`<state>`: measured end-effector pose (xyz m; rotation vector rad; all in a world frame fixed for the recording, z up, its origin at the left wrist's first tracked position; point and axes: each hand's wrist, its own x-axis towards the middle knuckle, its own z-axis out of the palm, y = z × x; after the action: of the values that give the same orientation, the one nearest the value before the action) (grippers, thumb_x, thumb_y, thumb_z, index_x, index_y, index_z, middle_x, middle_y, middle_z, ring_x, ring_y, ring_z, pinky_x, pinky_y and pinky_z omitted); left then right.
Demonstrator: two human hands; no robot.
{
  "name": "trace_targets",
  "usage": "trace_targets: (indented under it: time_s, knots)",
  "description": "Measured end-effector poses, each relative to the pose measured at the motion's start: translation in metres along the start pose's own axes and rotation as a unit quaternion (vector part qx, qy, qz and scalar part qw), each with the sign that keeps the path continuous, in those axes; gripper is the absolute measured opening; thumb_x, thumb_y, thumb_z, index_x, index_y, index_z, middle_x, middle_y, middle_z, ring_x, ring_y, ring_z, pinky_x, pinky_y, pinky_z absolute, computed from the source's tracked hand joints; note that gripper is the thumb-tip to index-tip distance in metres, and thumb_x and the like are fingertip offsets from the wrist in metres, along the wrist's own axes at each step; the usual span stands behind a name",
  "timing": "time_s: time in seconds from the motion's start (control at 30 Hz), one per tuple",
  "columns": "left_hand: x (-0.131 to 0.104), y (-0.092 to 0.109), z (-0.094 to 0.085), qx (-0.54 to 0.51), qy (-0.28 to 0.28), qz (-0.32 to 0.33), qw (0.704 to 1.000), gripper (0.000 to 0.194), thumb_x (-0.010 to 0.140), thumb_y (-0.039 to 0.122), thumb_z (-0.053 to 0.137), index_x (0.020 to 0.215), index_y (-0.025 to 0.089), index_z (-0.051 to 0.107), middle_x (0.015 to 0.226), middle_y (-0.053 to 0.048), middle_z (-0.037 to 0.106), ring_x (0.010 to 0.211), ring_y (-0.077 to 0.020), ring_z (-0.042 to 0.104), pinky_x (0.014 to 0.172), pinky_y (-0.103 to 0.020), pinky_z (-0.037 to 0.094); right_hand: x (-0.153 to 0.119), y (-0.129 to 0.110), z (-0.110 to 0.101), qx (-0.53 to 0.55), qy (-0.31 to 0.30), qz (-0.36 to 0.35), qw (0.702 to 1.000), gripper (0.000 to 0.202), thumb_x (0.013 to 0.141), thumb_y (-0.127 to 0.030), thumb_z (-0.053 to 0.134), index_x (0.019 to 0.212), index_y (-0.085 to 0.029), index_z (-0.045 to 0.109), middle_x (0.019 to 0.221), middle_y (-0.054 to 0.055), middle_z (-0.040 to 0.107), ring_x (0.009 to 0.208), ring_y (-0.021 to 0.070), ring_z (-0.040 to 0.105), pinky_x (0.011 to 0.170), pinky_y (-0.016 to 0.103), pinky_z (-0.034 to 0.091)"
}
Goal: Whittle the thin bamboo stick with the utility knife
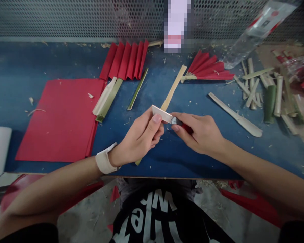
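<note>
My left hand, with a pale band round its wrist, is closed on a pale flat piece of bamboo, the thumb pressed on top. From the right, my right hand grips a cutter with a dark and red handle; its metal tip meets the right end of the piece. A long yellowish strip reaches up and away from behind my left hand. Whether it lies on the table or is held I cannot tell.
Red sheets, pleated red paper and split bamboo lie left. A red fan, a plastic bottle, a pale flat blade-shaped piece and bamboo scraps lie right. Mesh stands behind the blue table.
</note>
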<state>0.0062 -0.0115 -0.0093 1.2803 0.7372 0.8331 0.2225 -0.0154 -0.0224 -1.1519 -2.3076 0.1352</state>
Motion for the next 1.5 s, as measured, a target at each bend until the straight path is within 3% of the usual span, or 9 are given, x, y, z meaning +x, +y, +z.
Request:
trace_targets:
  time_s: [0.3, 0.43, 0.53, 0.63, 0.77, 0.83, 1.07, 1.27, 1.5]
  knots:
    - [-0.002, 0.003, -0.004, 0.037, -0.023, -0.022, 0.999, 0.033, 0.111, 0.043, 0.04, 0.098, 0.017, 0.054, 0.068, 0.007, 0.036, 0.05, -0.0062, 0.034, 0.045, -0.022, 0.032, 0.002, 0.0, -0.003, 0.018, -0.032, 0.013, 0.999, 0.037, 0.109, -0.041, 0.043, 0.118, -0.017, 0.069, 0.08, 0.001, 0.077, 0.057, 0.0118, 0.064, 0.054, 0.026, 0.043]
    - [0.002, 0.006, -0.006, 0.114, -0.028, 0.011, 0.993, 0.026, 0.11, 0.032, 0.04, 0.097, 0.016, 0.056, 0.07, 0.004, 0.046, 0.054, -0.007, 0.043, 0.051, -0.022, 0.04, 0.002, 0.0, -0.004, 0.006, -0.029, 0.013, 0.999, 0.037, 0.11, -0.041, 0.042, 0.12, -0.017, 0.068, 0.083, 0.002, 0.078, 0.063, 0.0133, 0.068, 0.055, 0.026, 0.043]
    - [0.004, 0.007, -0.004, 0.091, -0.016, 0.001, 0.996, 0.023, 0.109, 0.029, 0.04, 0.1, 0.016, 0.056, 0.073, 0.004, 0.049, 0.053, -0.007, 0.046, 0.05, -0.022, 0.046, 0.003, 0.0, -0.003, -0.011, -0.022, 0.006, 1.0, 0.038, 0.111, -0.039, 0.04, 0.123, -0.015, 0.067, 0.087, 0.003, 0.078, 0.063, 0.0138, 0.068, 0.054, 0.027, 0.041]
    - [0.003, 0.008, -0.001, 0.013, 0.007, -0.063, 0.998, 0.021, 0.108, 0.029, 0.04, 0.099, 0.018, 0.055, 0.067, 0.007, 0.037, 0.045, -0.0058, 0.034, 0.039, -0.018, 0.035, 0.004, 0.0, -0.002, -0.03, -0.019, -0.004, 0.999, 0.039, 0.113, -0.036, 0.037, 0.128, -0.015, 0.065, 0.096, 0.004, 0.079, 0.067, 0.0138, 0.069, 0.054, 0.027, 0.04]
    - [0.0, 0.01, -0.002, -0.042, 0.001, -0.124, 0.991, 0.021, 0.107, 0.023, 0.039, 0.091, 0.018, 0.052, 0.062, 0.009, 0.033, 0.044, -0.0044, 0.026, 0.038, -0.015, 0.024, 0.003, 0.001, 0.0, -0.044, -0.021, -0.02, 0.999, 0.041, 0.113, -0.038, 0.034, 0.131, -0.016, 0.064, 0.096, 0.004, 0.077, 0.068, 0.0134, 0.069, 0.055, 0.026, 0.041]
    - [-0.002, 0.01, -0.004, -0.06, -0.018, -0.129, 0.99, 0.02, 0.107, 0.026, 0.041, 0.092, 0.018, 0.052, 0.063, 0.009, 0.033, 0.046, -0.0042, 0.025, 0.04, -0.015, 0.022, 0.003, 0.002, 0.0, -0.034, -0.018, -0.024, 0.999, 0.041, 0.113, -0.039, 0.034, 0.13, -0.016, 0.064, 0.095, 0.004, 0.077, 0.068, 0.0131, 0.069, 0.055, 0.026, 0.041]
    - [-0.007, 0.006, -0.005, 0.008, -0.061, -0.008, 0.998, 0.045, 0.106, 0.058, 0.046, 0.107, 0.015, 0.058, 0.072, 0.006, 0.039, 0.053, -0.006, 0.034, 0.045, -0.02, 0.032, 0.002, 0.002, -0.006, -0.033, 0.009, -0.027, 0.999, 0.039, 0.111, -0.041, 0.039, 0.128, -0.019, 0.066, 0.087, 0.002, 0.076, 0.066, 0.0134, 0.068, 0.056, 0.026, 0.043]
    - [-0.005, 0.006, -0.004, 0.023, -0.03, -0.02, 0.999, 0.053, 0.105, 0.067, 0.04, 0.099, 0.017, 0.057, 0.066, 0.007, 0.034, 0.048, -0.0066, 0.031, 0.041, -0.021, 0.028, 0.001, 0.002, -0.008, -0.069, -0.005, -0.011, 0.998, 0.037, 0.11, -0.041, 0.042, 0.13, -0.023, 0.067, 0.093, 0.002, 0.08, 0.072, 0.0141, 0.072, 0.057, 0.027, 0.042]
    - [-0.002, 0.002, -0.001, 0.005, 0.022, -0.012, 1.0, 0.05, 0.102, 0.066, 0.051, 0.087, 0.018, 0.055, 0.059, 0.009, 0.031, 0.044, -0.0052, 0.027, 0.038, -0.019, 0.022, -0.001, -0.007, -0.005, -0.086, 0.014, 0.017, 0.996, 0.03, 0.109, -0.036, 0.047, 0.126, -0.024, 0.069, 0.097, 0.001, 0.081, 0.076, 0.0135, 0.074, 0.056, 0.027, 0.042]
